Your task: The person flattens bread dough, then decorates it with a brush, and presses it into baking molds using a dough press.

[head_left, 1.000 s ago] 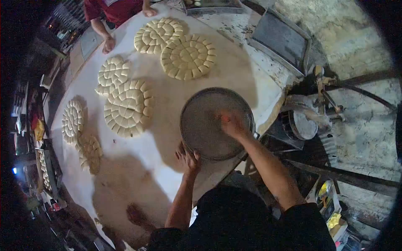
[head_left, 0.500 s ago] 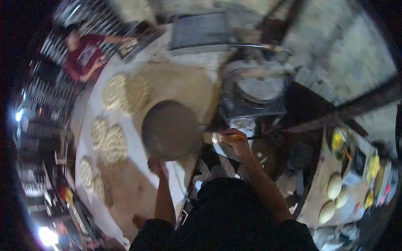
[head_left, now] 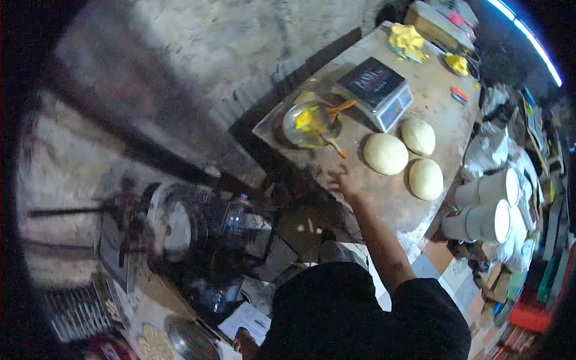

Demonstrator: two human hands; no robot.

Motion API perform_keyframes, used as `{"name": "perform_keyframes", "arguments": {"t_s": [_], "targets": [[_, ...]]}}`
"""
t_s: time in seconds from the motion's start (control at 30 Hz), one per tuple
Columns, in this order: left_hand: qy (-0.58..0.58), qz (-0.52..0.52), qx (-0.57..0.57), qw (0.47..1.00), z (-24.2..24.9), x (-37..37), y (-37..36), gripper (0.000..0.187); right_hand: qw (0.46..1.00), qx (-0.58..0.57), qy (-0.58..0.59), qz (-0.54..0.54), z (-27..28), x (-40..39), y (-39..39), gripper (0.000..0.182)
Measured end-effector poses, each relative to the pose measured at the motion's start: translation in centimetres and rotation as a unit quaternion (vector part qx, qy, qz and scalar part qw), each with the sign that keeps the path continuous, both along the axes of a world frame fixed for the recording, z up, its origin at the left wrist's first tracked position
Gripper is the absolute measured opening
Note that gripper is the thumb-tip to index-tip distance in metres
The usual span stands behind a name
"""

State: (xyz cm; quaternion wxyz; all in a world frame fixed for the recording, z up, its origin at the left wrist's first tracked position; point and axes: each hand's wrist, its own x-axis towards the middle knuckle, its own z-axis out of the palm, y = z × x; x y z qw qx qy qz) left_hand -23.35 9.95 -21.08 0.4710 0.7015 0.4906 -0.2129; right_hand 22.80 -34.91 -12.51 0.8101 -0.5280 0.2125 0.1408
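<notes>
My right hand (head_left: 343,182) reaches over the near edge of a wooden table (head_left: 447,84), fingers apart and holding nothing. Just beyond it, a brush (head_left: 332,143) with an orange handle tip leans out of a metal bowl (head_left: 290,127) holding yellow fat (head_left: 305,120). Three pale dough balls (head_left: 385,154) lie to the right of the bowl, below a digital scale (head_left: 373,84). At the bottom, my left hand (head_left: 245,341) is beside a white paper (head_left: 247,323); its fingers are too dark to read. A round dark pan (head_left: 191,341) is left of it.
More yellow fat (head_left: 407,41) sits at the table's far end. White buckets (head_left: 477,223) and plastic bags stand on the right. A black stand with a round plate (head_left: 178,231) is on the left. Shaped dough (head_left: 153,343) and a rack (head_left: 72,312) show at lower left.
The view has swung right, towards the table with the dough balls. My right hand has let go of the orange-handled tool and opened. My left hand now appears at the bottom edge.
</notes>
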Motion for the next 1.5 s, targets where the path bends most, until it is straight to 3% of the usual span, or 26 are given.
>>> {"name": "perform_keyframes", "arguments": {"t_s": [0.03,0.07,0.13,0.23,0.3,0.37,0.4,0.43,0.5,0.53,0.57,0.63,0.7,0.8,0.9,1.03,1.07,1.1,1.17,1.2,1.3,1.33,1.37,1.4,1.43,1.5], "targets": [[0.011,-0.026,-0.020,0.999,-0.1,2.3,-0.4,0.043,0.999,-0.025,0.018,0.014,-2.5,0.5,-1.6,0.040],[0.024,-0.055,-0.039,0.997,0.0,5.0,-0.8,0.044,0.991,-0.072,0.043,0.109,-1.3,-0.2,-3.1,0.033],[0.036,-0.132,-0.062,0.989,-0.6,10.6,-1.5,0.045,0.966,-0.178,-0.026,0.186,-3.9,-2.5,-5.7,0.026],[0.035,-0.271,-0.094,0.957,-2.3,21.0,-3.8,0.047,0.977,-0.166,0.056,0.124,-7.9,-9.0,-7.4,0.027],[0.005,-0.370,-0.123,0.921,-4.1,29.3,-6.9,0.048,0.978,-0.142,0.108,0.111,-8.6,-12.0,-8.5,0.029],[-0.032,-0.438,-0.173,0.882,-6.3,38.2,-11.4,0.049,0.989,-0.056,0.132,0.022,-6.8,-13.8,-9.4,0.029],[-0.033,-0.428,-0.155,0.890,1.2,42.7,-18.9,0.045,0.990,-0.016,0.142,-0.019,-5.6,-14.0,-10.2,0.030],[-0.037,-0.427,-0.207,0.879,7.2,46.5,-25.2,0.049,0.990,-0.031,0.135,-0.017,-5.1,-13.5,-11.5,0.029],[-0.059,-0.500,-0.274,0.819,6.7,52.7,-31.9,0.053,0.991,-0.063,0.120,-0.010,-4.7,-11.9,-14.9,0.028],[-0.063,-0.516,-0.290,0.803,5.4,55.1,-35.1,0.056,0.982,-0.114,0.137,-0.069,-6.8,-11.1,-16.9,0.034],[-0.099,-0.469,-0.293,0.828,4.7,56.7,-38.3,0.057,0.970,-0.165,0.138,-0.115,-6.5,-9.7,-18.7,0.039],[-0.125,-0.386,-0.295,0.865,4.2,58.7,-43.3,0.065,0.931,-0.285,0.138,-0.184,-5.4,-4.8,-22.6,0.055],[-0.098,-0.311,-0.294,0.899,4.6,60.6,-47.0,0.078,0.935,-0.281,0.090,-0.196,-1.6,0.7,-25.0,0.054],[-0.176,-0.247,-0.421,0.855,3.7,61.9,-49.8,0.091,0.951,-0.147,0.085,-0.260,-3.9,6.8,-28.3,0.054],[-0.178,-0.253,-0.435,0.845,2.0,64.0,-51.4,0.089,0.965,-0.128,0.123,-0.195,-2.1,12.2,-29.2,0.053],[-0.129,-0.310,-0.449,0.828,3.5,66.1,-53.8,0.099,0.977,-0.127,0.128,-0.113,-2.8,13.4,-26.3,0.057],[-0.121,-0.330,-0.282,0.892,3.7,65.8,-54.3,0.091,0.977,-0.138,0.146,-0.071,-1.8,13.6,-25.6,0.059],[-0.106,-0.343,-0.321,0.877,4.0,65.7,-53.6,0.087,0.968,-0.173,0.171,-0.056,-2.6,13.0,-24.9,0.059],[-0.084,-0.368,-0.394,0.838,7.7,66.7,-52.2,0.080,0.976,-0.158,0.108,-0.101,-1.8,11.9,-23.8,0.061],[-0.100,-0.392,-0.340,0.849,7.6,65.9,-52.1,0.072,0.978,-0.149,0.076,-0.127,-2.2,11.0,-23.7,0.062],[-0.101,-0.371,-0.410,0.827,10.3,64.0,-52.7,0.072,0.962,0.045,0.002,-0.268,3.2,10.4,-23.5,0.065],[-0.168,-0.325,-0.424,0.828,14.2,63.0,-53.4,0.073,0.968,0.095,0.031,-0.231,5.5,9.7,-24.6,0.069],[-0.180,-0.349,-0.437,0.809,17.3,62.4,-53.5,0.073,0.967,0.072,0.005,-0.245,4.8,8.9,-25.8,0.063],[-0.192,-0.372,-0.448,0.790,20.2,61.8,-53.2,0.073,0.977,0.022,-0.056,-0.204,9.3,8.1,-26.1,0.060],[-0.274,-0.415,-0.433,0.752,23.6,60.1,-52.7,0.073,0.979,-0.030,-0.118,-0.162,15.7,6.5,-26.2,0.057],[-0.441,-0.467,-0.380,0.665,30.4,56.5,-51.7,0.073,0.904,-0.262,-0.320,-0.108,23.0,1.2,-27.2,0.052]]}}
